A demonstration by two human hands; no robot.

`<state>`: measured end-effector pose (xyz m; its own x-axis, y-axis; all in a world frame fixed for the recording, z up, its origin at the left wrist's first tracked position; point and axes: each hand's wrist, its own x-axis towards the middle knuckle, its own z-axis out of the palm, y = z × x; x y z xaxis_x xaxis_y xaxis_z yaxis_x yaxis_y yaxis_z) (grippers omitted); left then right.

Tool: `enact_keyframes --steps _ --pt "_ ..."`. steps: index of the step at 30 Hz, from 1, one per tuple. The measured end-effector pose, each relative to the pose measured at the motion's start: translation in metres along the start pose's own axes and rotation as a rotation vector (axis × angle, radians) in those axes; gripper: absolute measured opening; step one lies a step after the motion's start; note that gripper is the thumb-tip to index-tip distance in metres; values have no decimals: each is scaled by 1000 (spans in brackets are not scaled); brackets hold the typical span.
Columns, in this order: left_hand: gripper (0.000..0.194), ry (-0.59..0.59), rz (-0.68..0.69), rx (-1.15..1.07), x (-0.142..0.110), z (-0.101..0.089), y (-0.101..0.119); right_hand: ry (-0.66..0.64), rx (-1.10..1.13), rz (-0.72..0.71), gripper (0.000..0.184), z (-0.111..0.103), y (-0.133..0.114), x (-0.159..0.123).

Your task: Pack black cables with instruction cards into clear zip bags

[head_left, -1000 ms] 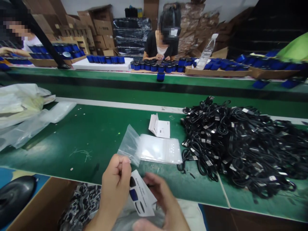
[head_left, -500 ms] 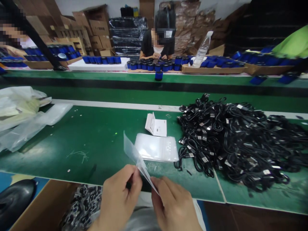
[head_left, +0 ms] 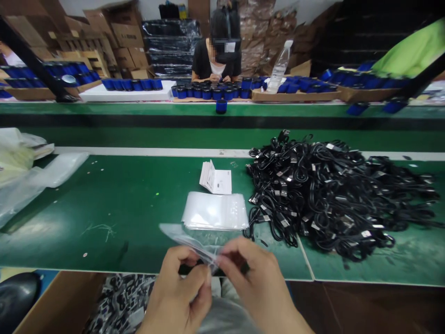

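My left hand [head_left: 182, 290] pinches a small clear plastic bag [head_left: 182, 236] by its near edge. On the other side, my right hand [head_left: 257, 278] has thumb and fingertips closed on the bag's right end. The bag is tilted and seen nearly edge-on, so I cannot tell whether the printed leaflet is inside it. Just beyond the hands lies a stack of clear bags [head_left: 215, 211] on the green table [head_left: 132, 195]. Behind that stack, a bundle of folded white leaflets [head_left: 221, 181] stands partly open.
A big heap of black USB cables [head_left: 323, 195] covers the right side. Crumpled plastic sheeting [head_left: 21, 171] lies at the left. Below the table edge is a cardboard box [head_left: 62, 301] beside small packed parts [head_left: 121, 297]. A person [head_left: 217, 55] works opposite, behind rows of blue cylinders [head_left: 206, 91].
The printed leaflet was in plain view, then turned edge-on against the bag; now its print is out of sight. My right hand has come up to the bag, which has swung lower and flatter.
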<state>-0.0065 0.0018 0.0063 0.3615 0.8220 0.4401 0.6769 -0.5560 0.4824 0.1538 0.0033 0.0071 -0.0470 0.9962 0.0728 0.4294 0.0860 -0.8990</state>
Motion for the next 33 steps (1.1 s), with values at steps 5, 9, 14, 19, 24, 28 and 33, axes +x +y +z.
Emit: enact_keyframes --steps 5,9,14,19,24,28,33 --pt "17 -77 -43 -111 -9 9 4 -64 -12 40 9 10 2 9" --pt "16 -137 -155 -180 -4 5 -1 -148 -170 -23 12 -24 7 5" --pt "16 -201 -199 -167 4 4 -5 63 -894 -429 37 -71 34 16" --pt "17 -249 -133 -67 11 10 -7 -69 -1093 -593 28 -77 47 32" --pt "19 -242 -130 -53 16 14 -5 -64 -958 -665 24 -69 64 23" --pt "18 -222 -114 -32 16 16 -4 -62 -881 -597 22 -69 72 16" --pt "16 -116 -56 34 13 19 -5 -34 -491 -509 24 -65 46 3"
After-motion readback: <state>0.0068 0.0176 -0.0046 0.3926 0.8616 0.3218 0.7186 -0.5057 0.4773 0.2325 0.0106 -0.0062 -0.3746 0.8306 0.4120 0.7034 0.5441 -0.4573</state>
